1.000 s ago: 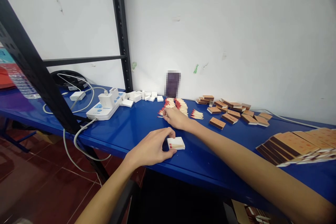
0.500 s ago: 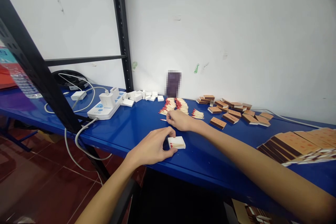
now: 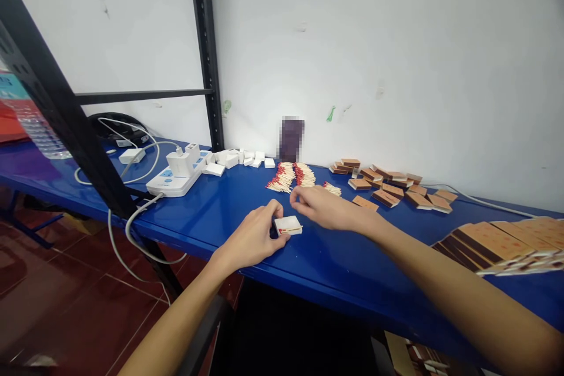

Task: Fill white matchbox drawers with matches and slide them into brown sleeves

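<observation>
My left hand (image 3: 255, 232) grips a white matchbox tray (image 3: 289, 223) between thumb and fingers, low over the blue table near its front edge. A few red-tipped matches (image 3: 288, 230) lie in the tray. My right hand (image 3: 319, 205) is just beyond and to the right of the tray, its fingers curled together; whatever may be between them is hidden. Past it lie two rows of matches, a left row (image 3: 282, 177) and a right row (image 3: 305, 175). A smaller bunch of matches (image 3: 332, 189) is partly covered by my right hand.
White trays (image 3: 231, 160) are heaped by the wall, beside a power strip (image 3: 170, 181) with cables. Brown matchbox sleeves (image 3: 392, 191) lie scattered at the right, with stacked sleeves (image 3: 497, 241) nearer. A black shelf post (image 3: 66, 88) rises at the left. A dark pixelated object (image 3: 291, 140) stands against the wall.
My right hand has moved a little to the right, and the match that stuck out from its fingers no longer shows. My left hand and the tray have shifted slightly left and away from me.
</observation>
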Action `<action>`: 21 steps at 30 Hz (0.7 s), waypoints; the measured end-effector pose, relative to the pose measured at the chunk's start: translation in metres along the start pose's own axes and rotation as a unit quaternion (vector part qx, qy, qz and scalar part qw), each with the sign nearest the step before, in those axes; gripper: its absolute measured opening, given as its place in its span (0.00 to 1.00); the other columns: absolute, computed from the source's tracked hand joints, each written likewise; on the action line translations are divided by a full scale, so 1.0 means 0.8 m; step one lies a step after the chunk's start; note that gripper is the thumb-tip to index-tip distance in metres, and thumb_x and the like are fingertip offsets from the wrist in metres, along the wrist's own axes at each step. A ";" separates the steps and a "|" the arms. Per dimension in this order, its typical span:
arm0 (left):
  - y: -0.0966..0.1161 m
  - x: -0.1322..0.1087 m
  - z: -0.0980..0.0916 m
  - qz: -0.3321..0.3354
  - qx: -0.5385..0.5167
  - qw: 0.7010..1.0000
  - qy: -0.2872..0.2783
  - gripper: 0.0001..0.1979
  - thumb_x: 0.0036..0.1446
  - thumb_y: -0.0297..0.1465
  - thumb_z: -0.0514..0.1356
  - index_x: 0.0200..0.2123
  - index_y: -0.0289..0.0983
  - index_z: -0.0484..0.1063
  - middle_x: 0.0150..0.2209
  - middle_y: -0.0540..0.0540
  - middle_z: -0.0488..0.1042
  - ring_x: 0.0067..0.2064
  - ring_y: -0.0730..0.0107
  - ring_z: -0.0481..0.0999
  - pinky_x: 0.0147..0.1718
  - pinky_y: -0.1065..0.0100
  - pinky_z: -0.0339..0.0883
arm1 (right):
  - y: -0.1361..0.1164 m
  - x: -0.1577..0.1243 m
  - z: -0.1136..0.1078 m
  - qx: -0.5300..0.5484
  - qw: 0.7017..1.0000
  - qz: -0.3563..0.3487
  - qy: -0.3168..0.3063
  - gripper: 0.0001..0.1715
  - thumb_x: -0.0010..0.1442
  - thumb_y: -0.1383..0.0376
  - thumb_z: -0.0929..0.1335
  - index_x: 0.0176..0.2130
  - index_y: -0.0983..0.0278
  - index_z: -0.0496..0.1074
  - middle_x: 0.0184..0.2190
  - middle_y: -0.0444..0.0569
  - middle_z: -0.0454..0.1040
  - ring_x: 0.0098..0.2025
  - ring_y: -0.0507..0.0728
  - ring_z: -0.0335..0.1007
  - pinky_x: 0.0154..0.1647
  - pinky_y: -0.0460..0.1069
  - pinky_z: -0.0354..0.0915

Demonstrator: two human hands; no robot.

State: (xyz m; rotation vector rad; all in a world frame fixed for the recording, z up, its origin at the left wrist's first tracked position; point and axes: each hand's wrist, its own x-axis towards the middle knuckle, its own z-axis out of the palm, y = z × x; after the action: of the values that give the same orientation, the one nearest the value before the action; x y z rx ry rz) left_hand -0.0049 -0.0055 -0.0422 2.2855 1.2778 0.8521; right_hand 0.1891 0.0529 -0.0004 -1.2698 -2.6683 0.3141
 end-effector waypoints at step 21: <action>0.004 -0.002 -0.003 0.021 0.003 1.000 -0.004 0.07 0.56 0.32 0.59 0.37 0.40 0.63 0.32 0.53 0.68 0.33 0.68 0.67 0.33 0.68 0.57 | 0.018 0.058 0.014 -0.139 0.985 0.060 0.081 0.11 0.66 0.67 0.61 0.36 0.67 0.71 0.37 0.55 0.76 0.39 0.57 0.70 0.33 0.47 0.55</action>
State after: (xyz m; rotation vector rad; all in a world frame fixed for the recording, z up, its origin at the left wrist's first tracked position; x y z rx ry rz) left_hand -0.0053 -0.0080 -0.0389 2.3254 1.2337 0.8549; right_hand 0.1680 0.0967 -0.0120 -1.4653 -2.5675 -0.1473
